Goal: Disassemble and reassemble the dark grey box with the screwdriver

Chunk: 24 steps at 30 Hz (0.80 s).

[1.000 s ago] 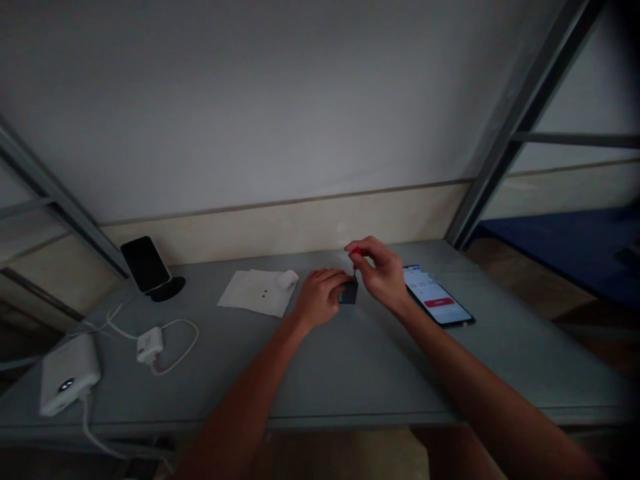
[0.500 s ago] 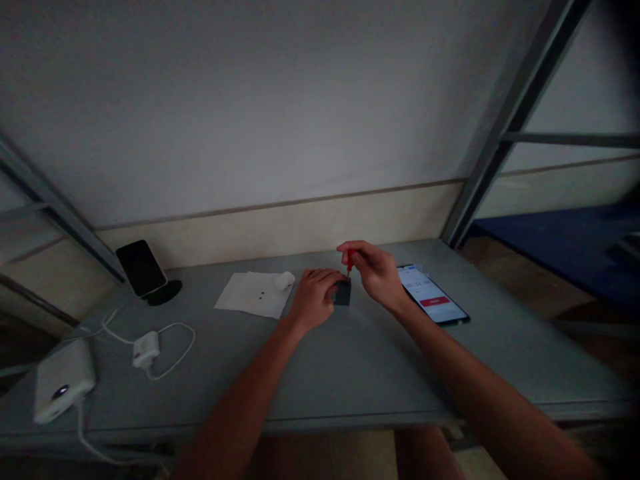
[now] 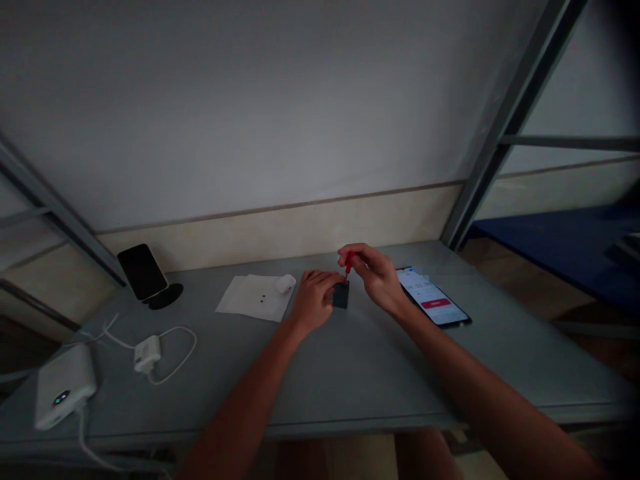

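My left hand (image 3: 314, 299) is closed around a small black block (image 3: 341, 295) that rests on the grey table (image 3: 350, 373). My right hand (image 3: 374, 277) pinches a small red-handled screwdriver (image 3: 348, 263) held upright, its tip down on the top of the block. Both hands meet at the middle of the table, near its back edge.
A lit phone (image 3: 434, 297) lies flat just right of my right hand. A white paper sheet (image 3: 255, 295) with two tiny dark specks and a small white object (image 3: 286, 283) lies to the left. Further left are a dark phone on a stand (image 3: 145, 273), a white charger with cable (image 3: 148, 353) and a white box (image 3: 63, 385).
Both hands with the block and screwdriver have shifted slightly left and back; the screwdriver has come down onto the block. The view has drifted a little.
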Motion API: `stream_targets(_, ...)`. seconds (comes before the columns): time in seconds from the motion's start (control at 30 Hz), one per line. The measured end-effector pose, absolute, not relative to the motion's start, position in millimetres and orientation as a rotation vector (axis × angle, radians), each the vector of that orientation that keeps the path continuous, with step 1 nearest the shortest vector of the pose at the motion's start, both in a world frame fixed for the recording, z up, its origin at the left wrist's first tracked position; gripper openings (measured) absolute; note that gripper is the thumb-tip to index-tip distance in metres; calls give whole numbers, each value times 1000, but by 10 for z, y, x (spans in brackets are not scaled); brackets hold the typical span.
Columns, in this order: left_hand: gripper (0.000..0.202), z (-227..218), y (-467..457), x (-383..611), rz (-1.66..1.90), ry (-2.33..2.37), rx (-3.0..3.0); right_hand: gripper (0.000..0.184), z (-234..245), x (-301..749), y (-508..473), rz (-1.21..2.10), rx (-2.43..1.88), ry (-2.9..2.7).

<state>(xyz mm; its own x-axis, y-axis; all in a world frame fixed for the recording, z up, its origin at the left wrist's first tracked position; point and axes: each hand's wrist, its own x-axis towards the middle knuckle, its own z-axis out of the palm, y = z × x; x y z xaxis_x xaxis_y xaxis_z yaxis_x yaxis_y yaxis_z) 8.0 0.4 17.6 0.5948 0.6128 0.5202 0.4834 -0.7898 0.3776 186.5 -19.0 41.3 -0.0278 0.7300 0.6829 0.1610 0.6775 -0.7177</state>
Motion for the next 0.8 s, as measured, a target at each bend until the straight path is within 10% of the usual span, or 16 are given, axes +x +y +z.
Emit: stream_targets(0.8, 20, 185, -67, 156, 843, 1031, 2633, 19, 441, 1801, -254, 414, -778, -1591)
